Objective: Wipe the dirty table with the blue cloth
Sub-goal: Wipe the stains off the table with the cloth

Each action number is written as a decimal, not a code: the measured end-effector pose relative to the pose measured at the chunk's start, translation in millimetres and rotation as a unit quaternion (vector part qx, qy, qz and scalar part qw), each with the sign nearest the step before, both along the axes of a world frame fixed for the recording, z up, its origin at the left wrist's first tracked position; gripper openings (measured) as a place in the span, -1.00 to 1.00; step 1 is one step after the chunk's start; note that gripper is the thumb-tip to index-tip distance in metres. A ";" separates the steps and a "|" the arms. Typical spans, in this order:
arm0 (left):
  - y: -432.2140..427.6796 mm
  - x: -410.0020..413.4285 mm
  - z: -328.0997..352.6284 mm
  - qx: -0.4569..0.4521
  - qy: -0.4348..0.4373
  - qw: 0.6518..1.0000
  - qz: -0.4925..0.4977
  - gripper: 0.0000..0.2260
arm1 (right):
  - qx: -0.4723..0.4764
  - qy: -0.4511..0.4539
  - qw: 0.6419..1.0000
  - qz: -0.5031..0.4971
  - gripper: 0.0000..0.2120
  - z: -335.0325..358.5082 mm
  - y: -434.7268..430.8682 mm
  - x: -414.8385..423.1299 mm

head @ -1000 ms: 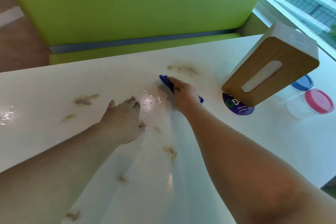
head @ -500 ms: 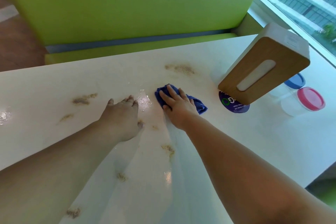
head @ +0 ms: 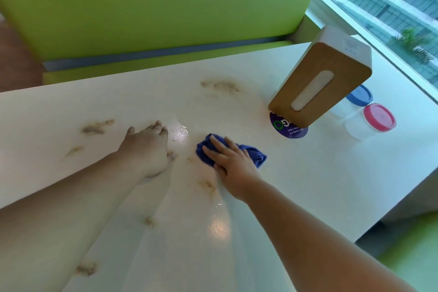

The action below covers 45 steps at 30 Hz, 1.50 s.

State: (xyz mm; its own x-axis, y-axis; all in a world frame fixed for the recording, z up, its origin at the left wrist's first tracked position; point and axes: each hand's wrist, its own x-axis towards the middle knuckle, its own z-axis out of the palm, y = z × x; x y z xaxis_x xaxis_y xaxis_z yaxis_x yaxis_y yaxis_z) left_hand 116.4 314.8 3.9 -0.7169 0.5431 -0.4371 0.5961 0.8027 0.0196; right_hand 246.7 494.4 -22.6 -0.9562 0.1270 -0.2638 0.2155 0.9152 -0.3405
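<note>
A crumpled blue cloth [head: 254, 155] lies on the white table [head: 320, 185], pressed down by my right hand [head: 231, 161], whose fingers are spread flat over it. My left hand [head: 148, 147] rests palm down on the table just left of the cloth, holding nothing. Brown dirt smears mark the table: one far smear [head: 220, 86], one left smear [head: 97, 127], one near my right wrist [head: 208, 186], and more toward the near edge [head: 86, 269].
A wooden tissue box [head: 320, 87] stands at the right on a purple round sticker [head: 289, 129]. Behind it sit two clear jars, one with a blue lid [head: 359, 96], one with a pink lid [head: 379, 117]. A green bench [head: 154, 7] faces the table; a window is on the right.
My right hand has dragged the blue cloth toward me and slightly right, away from the far smear. My left hand has stayed flat in place.
</note>
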 end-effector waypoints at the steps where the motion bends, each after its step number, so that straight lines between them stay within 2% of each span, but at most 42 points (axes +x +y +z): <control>1: -0.8 -0.2 0.2 0.001 0.000 1.000 -0.002 -0.33 | -0.009 0.009 1.000 0.003 -0.54 -1.3 2.1 13.8; 5: -1.0 -1.1 1.1 -0.003 0.000 1.000 -0.005 -0.33 | -0.011 0.033 0.997 -0.074 -0.53 -8.4 41.6 38.0; 8: 1.0 0.6 0.7 -0.005 0.001 1.000 -0.004 -0.33 | 0.014 -0.009 0.990 -0.138 -0.55 -8.2 48.5 15.5; 11: 1.7 2.2 -0.1 -0.005 0.003 1.000 -0.002 -0.34 | 0.018 -0.011 0.994 -0.109 -0.54 -3.3 20.6 4.3; 15: -1.3 -0.6 -1.4 0.004 0.007 1.000 -0.005 -0.34 | -0.020 0.025 0.998 -0.053 -0.54 -7.9 6.2 48.7; 19: -1.9 0.7 -3.1 -0.001 0.017 1.000 -0.013 -0.28 | -0.028 0.065 0.989 -0.132 -0.53 -14.3 33.2 70.0; 24: -4.3 5.2 6.1 0.012 0.000 1.000 0.007 -0.11 | -0.073 0.047 0.976 -0.198 -0.57 -9.3 17.7 39.7; 28: -27.8 26.6 6.0 0.037 0.008 0.999 0.024 -0.07 | -0.115 0.061 0.977 -0.167 -0.57 -11.5 -14.2 53.8; 32: -51.4 37.1 6.5 0.011 -0.014 0.998 0.068 -0.01 | -0.138 0.073 0.967 -0.203 -0.55 -11.9 -21.0 56.1; 34: -54.0 36.9 7.6 -0.002 -0.020 0.998 0.064 -0.01 | -0.143 0.059 0.970 -0.187 -0.56 -8.2 -30.9 48.7; 39: -53.9 35.0 6.2 -0.011 0.007 0.999 0.040 -0.01 | -0.075 0.034 0.994 -0.069 -0.57 -3.4 -58.3 69.2; 41: -55.9 36.5 3.1 -0.012 0.017 0.999 0.032 -0.01 | -0.061 0.034 0.995 -0.073 -0.58 -2.0 -49.4 80.0; 45: -56.5 38.0 2.6 -0.005 0.019 0.999 0.033 -0.01 | -0.014 -0.033 0.994 -0.104 -0.55 0.7 -44.6 60.8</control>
State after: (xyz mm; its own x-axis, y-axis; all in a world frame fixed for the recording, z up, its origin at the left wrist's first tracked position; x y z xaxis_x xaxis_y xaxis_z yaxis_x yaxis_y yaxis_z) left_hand 154.4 258.3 6.5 -0.7668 0.4899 -0.4148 0.5422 0.8402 -0.0099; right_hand 307.5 449.9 -21.9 -0.8903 0.3118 -0.3320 0.4222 0.8384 -0.3446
